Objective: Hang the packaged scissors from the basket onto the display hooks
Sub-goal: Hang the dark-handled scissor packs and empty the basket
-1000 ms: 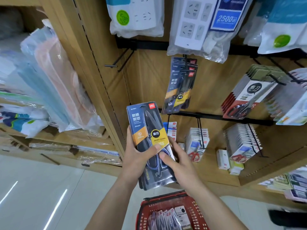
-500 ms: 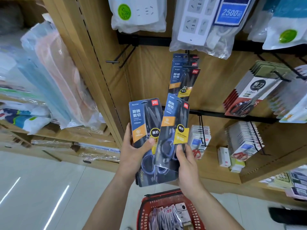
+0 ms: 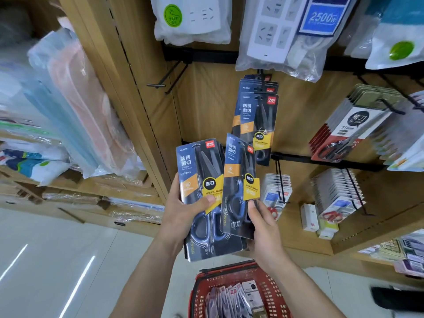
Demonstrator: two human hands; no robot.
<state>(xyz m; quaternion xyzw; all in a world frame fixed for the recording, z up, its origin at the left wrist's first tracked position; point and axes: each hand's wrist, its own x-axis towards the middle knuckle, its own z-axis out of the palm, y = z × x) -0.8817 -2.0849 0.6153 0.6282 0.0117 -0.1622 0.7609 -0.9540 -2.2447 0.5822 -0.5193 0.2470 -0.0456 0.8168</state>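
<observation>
We see the left hand point(image 3: 181, 216) gripping a stack of scissors packs point(image 3: 202, 177): thumb across the front, fingers wrapped behind. The stack is upright and leans slightly. The right hand point(image 3: 263, 228) pinches a single scissors pack point(image 3: 238, 180) at its lower end, thumb on the front face and fingers behind. This pack is upright, just right of the stack, and overlaps the stack's right edge.

Its top sits right below the hanging scissors packs point(image 3: 257, 120), which are on a display hook point(image 3: 261, 73) on the wood back panel point(image 3: 206, 106). We can't tell if the single pack touches them. A bare hook point(image 3: 160, 84) sticks out at the upper left of the panel.

The red basket point(image 3: 273, 294) is low in the view, under the forearms, with more packs point(image 3: 229, 299) inside. Bagged power strips point(image 3: 284, 35) hang on the top row. Grey-and-red scissors packs point(image 3: 344, 131) hang to the right. Small red-handled scissors packs point(image 3: 276, 196) hang on the lower row, near the right hand. At left are shelves with plastic-wrapped goods point(image 3: 68, 111), with a glossy floor point(image 3: 57, 260) below them.
</observation>
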